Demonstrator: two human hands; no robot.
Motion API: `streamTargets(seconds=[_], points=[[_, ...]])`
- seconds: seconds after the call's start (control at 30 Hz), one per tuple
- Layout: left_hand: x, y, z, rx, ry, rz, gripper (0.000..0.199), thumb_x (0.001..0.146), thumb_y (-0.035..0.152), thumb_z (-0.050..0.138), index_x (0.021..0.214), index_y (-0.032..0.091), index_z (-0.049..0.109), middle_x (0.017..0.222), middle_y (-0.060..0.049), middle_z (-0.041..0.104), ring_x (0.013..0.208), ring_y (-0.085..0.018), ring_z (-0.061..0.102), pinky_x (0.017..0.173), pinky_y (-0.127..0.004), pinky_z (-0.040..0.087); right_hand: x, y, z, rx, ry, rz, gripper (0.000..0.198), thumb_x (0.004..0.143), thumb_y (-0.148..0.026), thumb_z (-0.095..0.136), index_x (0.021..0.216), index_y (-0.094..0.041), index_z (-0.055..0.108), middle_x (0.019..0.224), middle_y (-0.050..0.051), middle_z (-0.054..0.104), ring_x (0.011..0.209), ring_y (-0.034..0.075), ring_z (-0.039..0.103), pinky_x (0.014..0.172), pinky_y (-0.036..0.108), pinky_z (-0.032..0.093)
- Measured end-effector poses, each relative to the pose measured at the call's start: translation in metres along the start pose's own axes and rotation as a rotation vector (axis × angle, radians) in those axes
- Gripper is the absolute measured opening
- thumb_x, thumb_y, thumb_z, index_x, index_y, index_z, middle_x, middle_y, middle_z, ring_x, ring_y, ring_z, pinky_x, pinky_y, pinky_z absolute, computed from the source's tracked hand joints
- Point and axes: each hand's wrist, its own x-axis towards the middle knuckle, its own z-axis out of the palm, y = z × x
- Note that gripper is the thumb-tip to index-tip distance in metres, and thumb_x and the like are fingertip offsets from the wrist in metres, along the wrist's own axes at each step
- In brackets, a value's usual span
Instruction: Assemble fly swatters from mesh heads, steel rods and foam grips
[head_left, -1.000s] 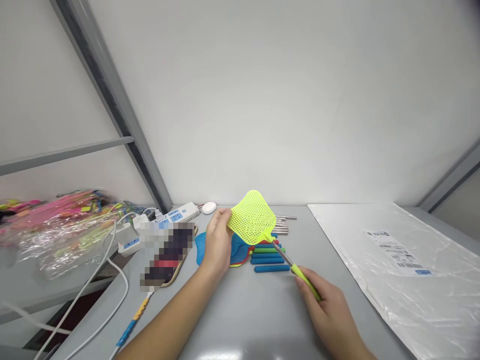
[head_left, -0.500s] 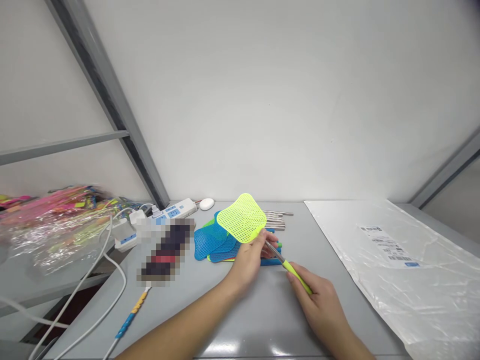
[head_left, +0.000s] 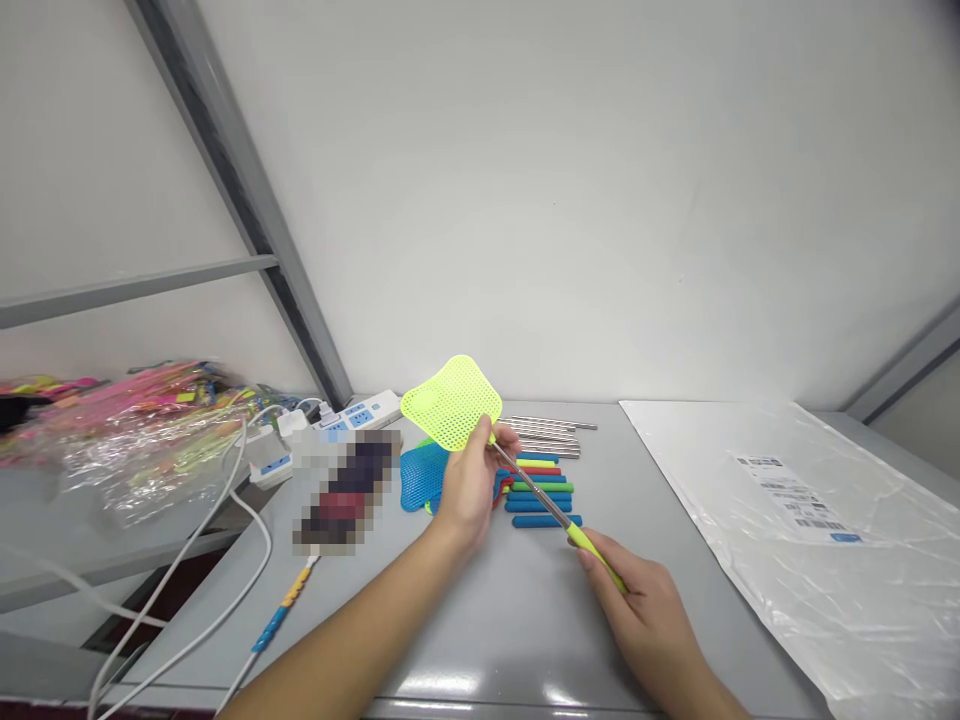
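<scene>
A yellow-green fly swatter (head_left: 456, 402) with a perforated head and a telescoping metal shaft is held between my two hands above the table. My left hand (head_left: 474, 475) pinches it where the head joins the shaft. Its grip end is wrapped in my right hand (head_left: 637, 590), near the table's front. Behind and under my left hand lie blue swatter heads (head_left: 421, 474), partly hidden by it. Beside them is a row of coloured grip handles (head_left: 544, 507) in blue, green, red and yellow. Several metal rods (head_left: 544, 434) lie behind the handles.
A large white plastic mailing bag (head_left: 795, 520) with a label covers the table's right side. At left are a power strip (head_left: 382, 408), a pixelated dark object (head_left: 349, 495) and white cables (head_left: 255, 545). Clear plastic packs (head_left: 150, 430) of colourful items lie farther left.
The swatter's head and my left hand have moved left and up, away from my right hand. More of the metal shaft shows, and the handles beneath are uncovered. The view has shifted slightly.
</scene>
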Motion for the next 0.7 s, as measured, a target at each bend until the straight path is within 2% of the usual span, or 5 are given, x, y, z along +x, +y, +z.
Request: streamTargets(seconds=[0.3,0.37,0.5,0.6,0.7], points=[[-0.023,-0.021,0.012,0.128,-0.262,-0.093,0.043,0.092,0.053,0.044,0.080,0.017,0.064,0.078,-0.006,0.064,0.076,-0.018,0.060,0.071,-0.029,0.047,0.001,-0.003,-0.001,0.031,-0.014,0.071,0.034,0.095,-0.046,0.042,0.103,-0.020,0.063,0.067,0.000,0.058,0.057,0.015,0.051,0.054,0.024,0.041],[-0.028,-0.020,0.014,0.153,-0.335,-0.118,0.043,0.093,0.052,0.043,0.082,0.017,0.065,0.082,-0.007,0.065,0.080,-0.019,0.060,0.073,-0.029,0.047,0.001,-0.004,0.001,0.165,-0.090,0.125,0.034,0.094,-0.049,0.045,0.100,-0.020,0.061,0.065,-0.002,0.054,0.053,0.012,0.047,0.051,0.022,0.039],[-0.035,-0.015,0.015,0.289,-0.598,-0.189,0.049,0.095,0.050,0.038,0.084,0.016,0.072,0.084,-0.009,0.066,0.074,-0.017,0.058,0.075,-0.029,0.045,0.000,-0.005,0.006,0.710,-0.329,0.330,0.040,0.094,-0.056,0.041,0.099,-0.020,0.056,0.053,-0.009,0.042,0.030,0.005,0.031,0.031,0.018,0.023],[-0.042,-0.016,0.017,0.293,-0.785,-0.258,0.051,0.097,0.048,0.032,0.093,0.017,0.073,0.068,-0.004,0.061,0.057,-0.014,0.052,0.072,-0.030,0.044,0.000,-0.006,0.009,0.942,-0.327,0.377,0.042,0.094,-0.055,0.040,0.082,-0.018,0.055,0.046,-0.010,0.040,0.025,0.004,0.031,0.029,0.017,0.021],[-0.046,-0.019,0.020,0.272,-0.802,-0.218,0.048,0.097,0.045,0.034,0.093,0.017,0.072,0.072,-0.005,0.063,0.070,-0.017,0.057,0.077,-0.030,0.043,0.003,-0.007,0.008,0.998,-0.322,0.395,0.043,0.094,-0.054,0.043,0.073,-0.017,0.052,0.040,-0.010,0.037,0.024,0.004,0.030,0.030,0.016,0.022]])
